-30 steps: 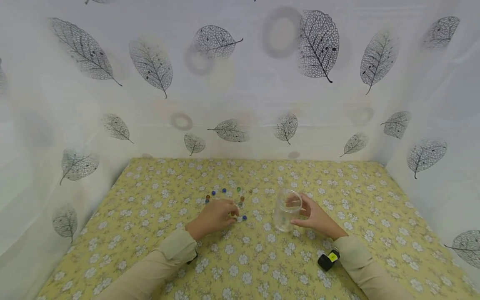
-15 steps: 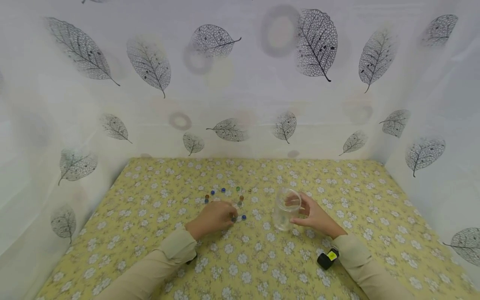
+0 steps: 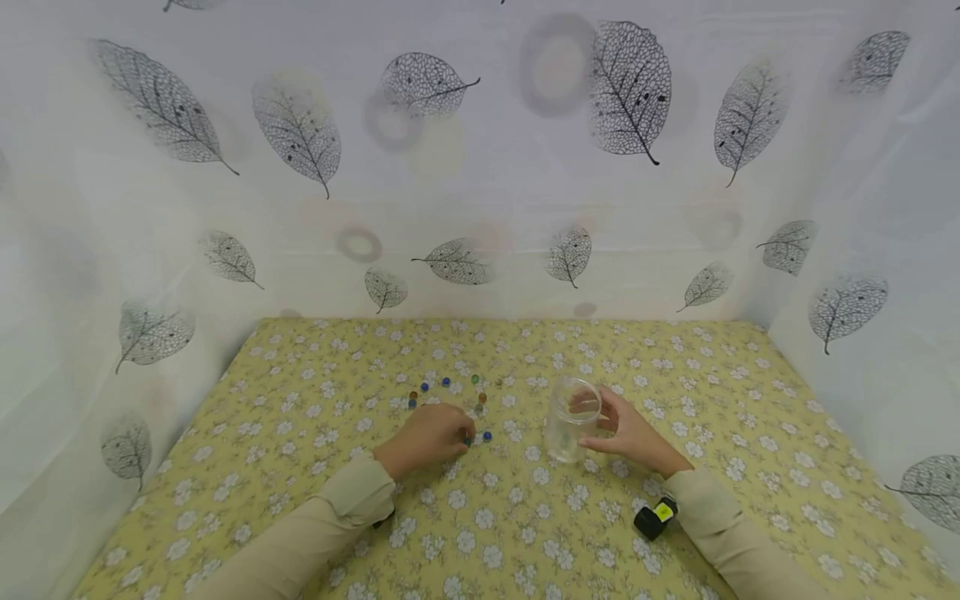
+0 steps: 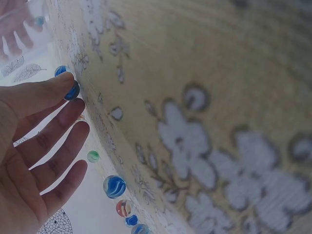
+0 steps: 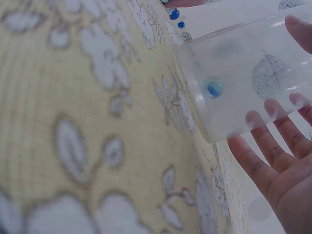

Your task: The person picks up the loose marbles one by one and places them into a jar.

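Note:
On the table, my left hand (image 3: 423,436) pinches a dark blue glass marble (image 4: 73,91) between thumb and index finger; its other fingers are spread in the left wrist view. Just beyond that marble lies another blue marble (image 3: 487,437). My right hand (image 3: 633,433) holds a clear jar (image 3: 564,437) from its right side, thumb on one side and fingers on the other. The jar stands upright, its mouth uncovered. Inside, near its bottom, a blue and clear marble (image 5: 213,87) shows in the right wrist view.
Several loose marbles lie in an arc beyond my left hand, among them a green marble (image 3: 475,379), an orange marble (image 3: 482,398) and a blue marble (image 3: 446,382). A yellow flowered cloth (image 3: 480,533) covers the table. A white leaf-print curtain (image 3: 495,183) surrounds the back and sides.
The thumb and index finger of my left hand have come together on the dark blue marble. My right hand and the jar have stayed in place.

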Available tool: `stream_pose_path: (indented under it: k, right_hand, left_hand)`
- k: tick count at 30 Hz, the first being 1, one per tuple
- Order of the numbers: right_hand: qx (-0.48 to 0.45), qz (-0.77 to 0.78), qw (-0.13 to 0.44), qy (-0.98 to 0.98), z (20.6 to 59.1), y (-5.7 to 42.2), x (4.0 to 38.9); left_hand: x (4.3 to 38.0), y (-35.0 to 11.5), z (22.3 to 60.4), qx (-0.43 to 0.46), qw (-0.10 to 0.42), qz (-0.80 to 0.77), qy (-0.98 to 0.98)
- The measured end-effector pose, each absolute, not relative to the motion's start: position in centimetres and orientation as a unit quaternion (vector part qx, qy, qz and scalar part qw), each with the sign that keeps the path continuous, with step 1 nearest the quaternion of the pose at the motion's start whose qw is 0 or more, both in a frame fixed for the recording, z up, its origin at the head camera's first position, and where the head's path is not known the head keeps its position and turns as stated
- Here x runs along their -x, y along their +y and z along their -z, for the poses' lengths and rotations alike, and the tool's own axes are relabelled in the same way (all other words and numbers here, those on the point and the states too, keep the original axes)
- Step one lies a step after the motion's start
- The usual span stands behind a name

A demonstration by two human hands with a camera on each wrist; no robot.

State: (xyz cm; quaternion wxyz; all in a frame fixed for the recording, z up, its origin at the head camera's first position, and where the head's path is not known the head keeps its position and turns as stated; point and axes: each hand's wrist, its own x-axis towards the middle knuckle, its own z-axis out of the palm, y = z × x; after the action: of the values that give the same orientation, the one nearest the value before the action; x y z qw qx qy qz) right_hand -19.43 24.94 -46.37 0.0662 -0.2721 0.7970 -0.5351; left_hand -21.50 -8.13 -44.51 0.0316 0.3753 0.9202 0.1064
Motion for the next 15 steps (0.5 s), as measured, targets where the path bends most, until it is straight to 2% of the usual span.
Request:
stream_pose_path:
  k: [15]
  right_hand:
    - [0.283,0.528,0.054,0.799,46.56,25.04,19.58]
  left_hand:
    - [22.0,-7.93,44.94,-0.376,0.039,-0.096,0.921]
